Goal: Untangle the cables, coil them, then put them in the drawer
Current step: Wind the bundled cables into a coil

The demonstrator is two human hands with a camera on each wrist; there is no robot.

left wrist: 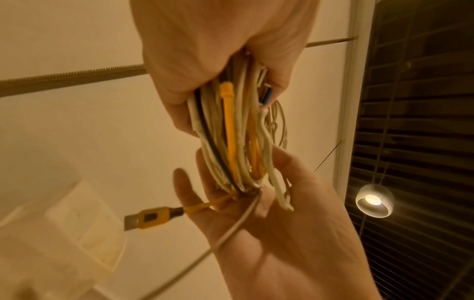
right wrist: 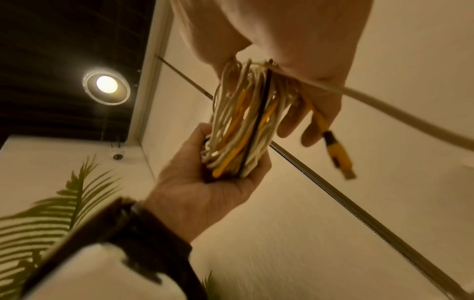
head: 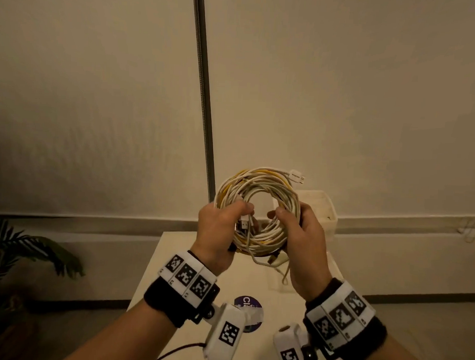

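I hold the coil of cables (head: 257, 208) upright above the counter (head: 280, 304), my left hand (head: 217, 230) gripping its left side, my right hand (head: 304, 242) its right; a yellow plug (left wrist: 151, 218) dangles below.

The left hand (head: 220, 228) and right hand (head: 304, 245) grip opposite sides of a coil of white and yellow cables (head: 257, 205), held upright above the white desk (head: 177, 275). A white connector (head: 296, 177) protrudes at upper right.
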